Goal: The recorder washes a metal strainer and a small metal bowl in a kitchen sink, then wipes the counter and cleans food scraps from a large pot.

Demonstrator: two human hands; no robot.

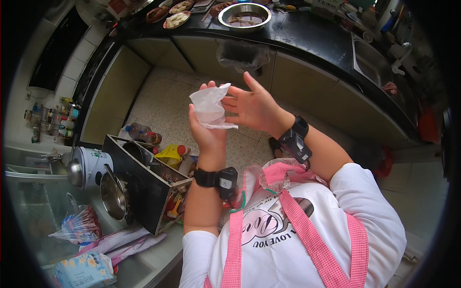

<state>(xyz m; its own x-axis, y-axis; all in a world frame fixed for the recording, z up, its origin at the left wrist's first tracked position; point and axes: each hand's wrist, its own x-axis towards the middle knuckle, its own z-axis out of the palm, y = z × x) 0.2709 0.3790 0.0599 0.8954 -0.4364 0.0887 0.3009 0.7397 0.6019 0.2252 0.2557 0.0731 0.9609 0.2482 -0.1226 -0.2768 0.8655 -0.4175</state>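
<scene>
A crumpled thin white sheet (pixel 210 108), apparently tissue, lies across the upturned palm of my left hand (pixel 210 138), its thumb along the sheet's left edge. Beside it, my right hand (pixel 255 106) has its fingers spread and thumb raised, with the fingertips at the sheet's right edge; whether they grip any of it I cannot tell. Both wrists wear black straps with small devices. Beyond the hands, a bin with a clear plastic liner (pixel 243 55) hangs on the cabinet front.
On the black counter (pixel 302 36) stand a steel bowl of liquid (pixel 245 18) and plates of food (pixel 176 19); a sink (pixel 372 57) is at right. Lower left are a black-sided rack (pixel 138 183), a steel pot (pixel 113 196) and a tissue pack (pixel 84 270). Bottles (pixel 138 131) stand on the floor.
</scene>
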